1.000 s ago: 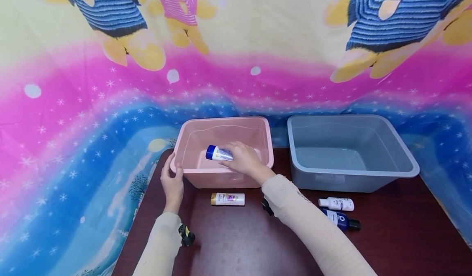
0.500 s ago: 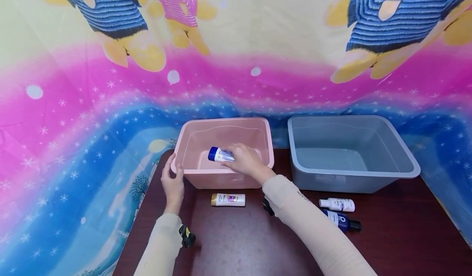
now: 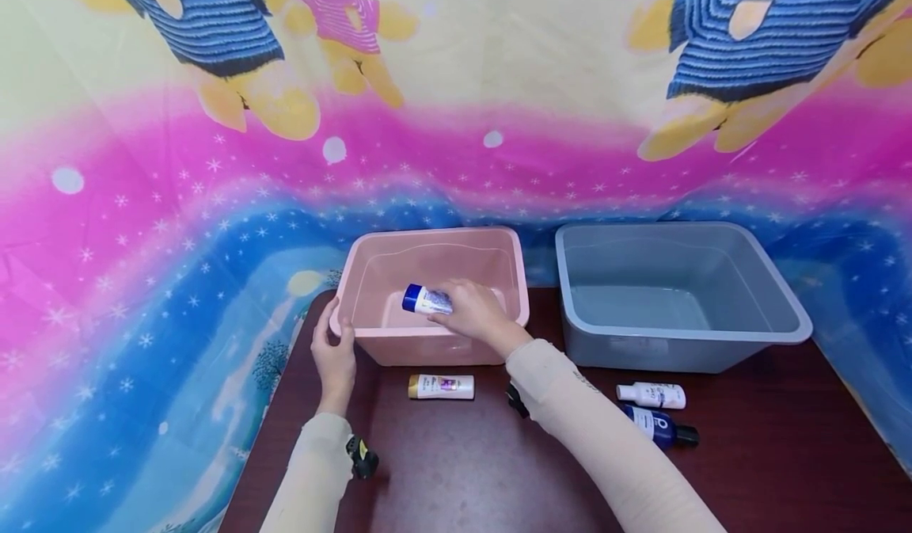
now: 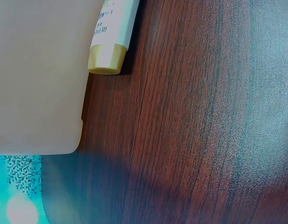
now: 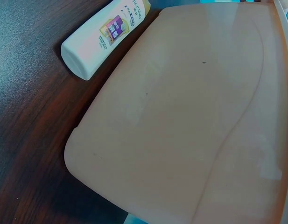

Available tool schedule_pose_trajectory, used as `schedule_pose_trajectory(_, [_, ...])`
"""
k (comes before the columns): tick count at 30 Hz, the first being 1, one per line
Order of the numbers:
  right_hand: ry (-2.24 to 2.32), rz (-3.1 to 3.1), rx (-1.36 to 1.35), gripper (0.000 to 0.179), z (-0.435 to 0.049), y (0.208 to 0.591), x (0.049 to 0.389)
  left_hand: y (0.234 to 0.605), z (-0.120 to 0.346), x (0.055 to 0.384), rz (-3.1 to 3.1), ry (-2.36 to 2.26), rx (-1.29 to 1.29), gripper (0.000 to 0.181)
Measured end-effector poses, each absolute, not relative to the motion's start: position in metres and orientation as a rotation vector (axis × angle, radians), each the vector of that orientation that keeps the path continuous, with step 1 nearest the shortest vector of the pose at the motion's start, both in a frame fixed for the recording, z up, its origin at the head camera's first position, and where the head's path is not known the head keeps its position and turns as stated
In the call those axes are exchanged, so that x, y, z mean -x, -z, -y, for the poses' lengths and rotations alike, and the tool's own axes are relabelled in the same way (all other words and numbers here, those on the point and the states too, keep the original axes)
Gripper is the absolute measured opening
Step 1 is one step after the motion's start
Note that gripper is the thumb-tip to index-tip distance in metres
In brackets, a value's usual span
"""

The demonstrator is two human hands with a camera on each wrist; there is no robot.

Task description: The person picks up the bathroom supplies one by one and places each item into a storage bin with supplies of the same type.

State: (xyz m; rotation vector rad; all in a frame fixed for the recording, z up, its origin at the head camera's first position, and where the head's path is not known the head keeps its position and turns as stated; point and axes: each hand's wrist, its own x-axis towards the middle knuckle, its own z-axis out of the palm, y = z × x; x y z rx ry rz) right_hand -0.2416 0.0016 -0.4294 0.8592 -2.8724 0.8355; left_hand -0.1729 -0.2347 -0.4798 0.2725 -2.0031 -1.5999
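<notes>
Your right grip [image 3: 470, 309] is closed, fingers and thumb around the blue-capped bottle [image 3: 432, 301], held tilted with its cap to the left, within the mouth of the pink bin [image 3: 420, 349]; you cannot tell how far it is above the bin's floor. Your left grip [image 3: 335, 359] is closed over the bin's rim at the near left corner, thumb apart from the fingers. Just in front of that bin, the gold-capped bottle [image 3: 456, 386] lies on its side on the tabletop [image 3: 470, 462], its cap to the left and its label facing up. To the right of the pink bin, with a narrow gap between, stands the grey-blue bin [image 3: 641, 352]. In front of it lie the small white bottle [image 3: 651, 395] and, nearer you, the dark blue bottle [image 3: 663, 430] with a black cap, partly covered by your right sleeve [image 3: 606, 430].
</notes>
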Motion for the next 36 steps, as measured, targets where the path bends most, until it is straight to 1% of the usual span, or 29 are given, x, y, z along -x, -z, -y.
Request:
schedule_pose_trajectory(4, [-0.834,2.864,-0.856,0.053,-0.002,0.4291,0.2402,0.481,0.2347,0.1731,1.984,1.606,-0.262,0.042])
schedule_pose_trajectory(11, [-0.82,2.793,-0.879,0.035,-0.0033,0.4281,0.2375,0.4811,0.2338,0.1729,1.979,1.597,-0.261,0.042])
schedule_pose_trajectory(31, [-0.861,2.708,-0.836,0.029,-0.0096,0.4229,0.2355,0.4789,0.2318,0.1712,1.983,1.602,-0.28,0.042])
schedule_pose_trajectory(36, [-0.864,2.68,-0.821,0.03,-0.0113,0.4204,0.2327,0.4791,0.2329,0.1713,1.989,1.598,-0.282,0.042])
